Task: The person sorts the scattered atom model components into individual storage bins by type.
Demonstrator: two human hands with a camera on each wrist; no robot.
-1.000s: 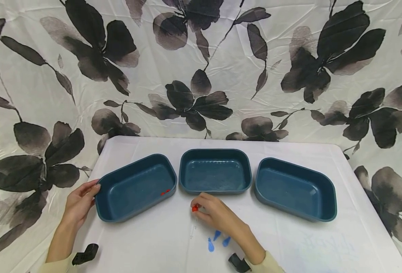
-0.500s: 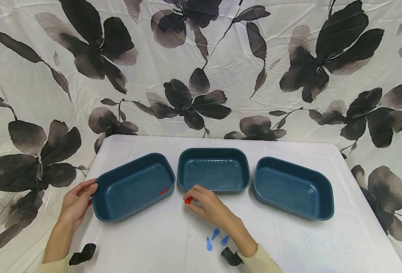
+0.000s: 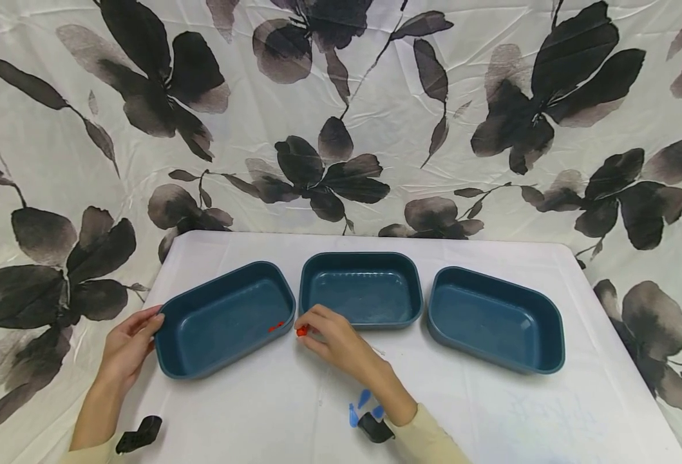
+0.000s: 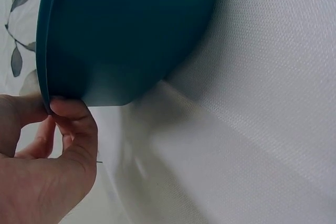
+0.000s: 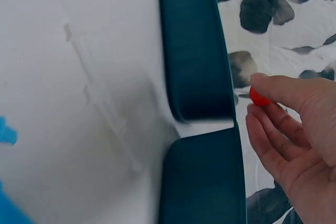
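My left hand (image 3: 126, 348) pinches the outer left rim of the left dark teal tray (image 3: 213, 361), thumb on one side of the wall and fingers on the other in the left wrist view. Small red pieces (image 3: 276, 327) lie inside that tray near its right end. Between thumb and fingertips, my right hand (image 3: 331, 338) pinches a small rounded red piece (image 5: 259, 98). It is held up near the gap between the left tray and the middle tray (image 3: 364, 319); most of the piece is covered by the fingers.
A third teal tray (image 3: 494, 357) stands on the right. Several small blue drop-shaped pieces (image 3: 353, 415) lie on the white table near the right wrist, partly hidden by its black camera (image 3: 375, 428). A thin clear strip (image 5: 105, 103) lies on the tabletop. Floral cloth (image 3: 329, 116) hangs behind.
My right hand has moved left and away from me with the red piece, from in front of the middle tray toward the left tray's right end. The left hand keeps its grip on the rim.
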